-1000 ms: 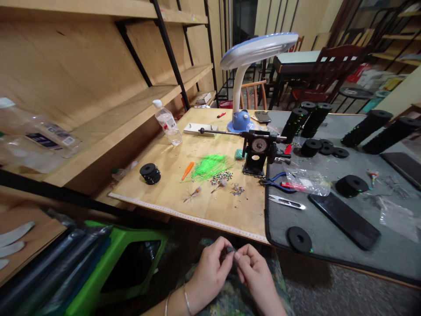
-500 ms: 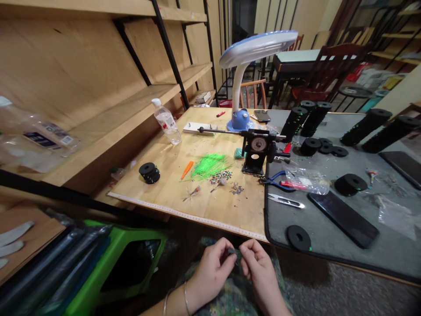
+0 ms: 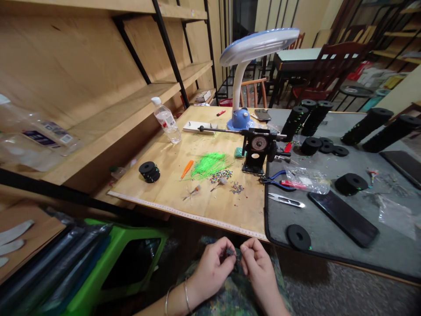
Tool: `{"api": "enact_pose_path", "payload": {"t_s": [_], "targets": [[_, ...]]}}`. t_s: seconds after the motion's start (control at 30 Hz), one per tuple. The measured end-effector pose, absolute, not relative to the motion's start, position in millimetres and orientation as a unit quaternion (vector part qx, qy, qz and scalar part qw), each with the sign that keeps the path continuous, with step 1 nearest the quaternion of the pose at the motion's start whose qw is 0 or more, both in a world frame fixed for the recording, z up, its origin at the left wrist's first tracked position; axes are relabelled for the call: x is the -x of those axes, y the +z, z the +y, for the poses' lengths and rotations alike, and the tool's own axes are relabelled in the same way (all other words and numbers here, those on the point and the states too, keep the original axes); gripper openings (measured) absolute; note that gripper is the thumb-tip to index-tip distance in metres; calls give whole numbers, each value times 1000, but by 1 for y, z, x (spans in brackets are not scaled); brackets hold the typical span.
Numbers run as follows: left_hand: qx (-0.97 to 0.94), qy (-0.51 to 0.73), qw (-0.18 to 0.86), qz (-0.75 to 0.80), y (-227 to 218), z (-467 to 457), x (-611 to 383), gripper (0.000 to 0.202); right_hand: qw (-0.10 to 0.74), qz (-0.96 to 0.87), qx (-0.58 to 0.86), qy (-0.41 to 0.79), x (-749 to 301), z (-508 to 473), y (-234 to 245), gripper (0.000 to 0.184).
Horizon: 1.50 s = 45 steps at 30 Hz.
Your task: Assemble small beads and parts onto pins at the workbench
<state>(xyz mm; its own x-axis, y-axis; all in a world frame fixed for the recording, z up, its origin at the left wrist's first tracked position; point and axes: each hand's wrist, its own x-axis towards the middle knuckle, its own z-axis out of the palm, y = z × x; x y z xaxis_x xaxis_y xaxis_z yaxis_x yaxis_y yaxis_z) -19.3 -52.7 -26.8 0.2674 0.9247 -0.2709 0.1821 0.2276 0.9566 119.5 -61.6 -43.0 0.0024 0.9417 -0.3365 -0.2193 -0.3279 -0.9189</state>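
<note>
My left hand [image 3: 213,267], with two bangles at the wrist, is closed in a pinch below the table's front edge. A small dark object [image 3: 230,252] shows between its thumb and index finger, too small to name. Close beside it, my right hand [image 3: 255,263] also pinches, thumb against index finger; whatever is between those fingertips is hidden. On the table ahead lie a bundle of green strands [image 3: 210,165], a pile of multicoloured beads [image 3: 221,176], a heap of small metal parts [image 3: 237,188] and an orange-handled tool [image 3: 187,170].
A black hand-cranked winder [image 3: 256,149] stands mid-table before a desk lamp [image 3: 241,118]. On the grey mat [image 3: 289,226] lie blue-handled pliers [image 3: 279,180], thread snips [image 3: 286,200], a phone [image 3: 344,218] and black foam spools [image 3: 298,237]. A water bottle [image 3: 167,122] stands at the left.
Both hands keep nearly the same place and pinch. The dark object at the left fingertips has shifted slightly; the rest of the table looks the same.
</note>
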Motion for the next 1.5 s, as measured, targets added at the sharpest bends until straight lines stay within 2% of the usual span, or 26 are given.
{"api": "enact_pose_path", "payload": {"t_s": [0.57, 0.83, 1.0, 1.23, 1.5], "targets": [[-558, 316, 534, 552, -19, -47, 12, 11, 474, -345, 514, 626, -117, -60, -38, 45], [-552, 350, 543, 528, -15, -39, 25, 11, 406, -429, 538, 601, -123, -60, -37, 23], [-534, 346, 566, 525, -12, -36, 27, 18, 394, -476, 547, 565, -124, -63, -39, 11], [-465, 398, 580, 537, -14, -32, 24, 22, 402, -485, 567, 530, -124, -66, -42, 10], [-465, 439, 529, 558, -14, -28, 28, 23, 398, -459, 578, 544, -126, -67, -38, 10]]}}
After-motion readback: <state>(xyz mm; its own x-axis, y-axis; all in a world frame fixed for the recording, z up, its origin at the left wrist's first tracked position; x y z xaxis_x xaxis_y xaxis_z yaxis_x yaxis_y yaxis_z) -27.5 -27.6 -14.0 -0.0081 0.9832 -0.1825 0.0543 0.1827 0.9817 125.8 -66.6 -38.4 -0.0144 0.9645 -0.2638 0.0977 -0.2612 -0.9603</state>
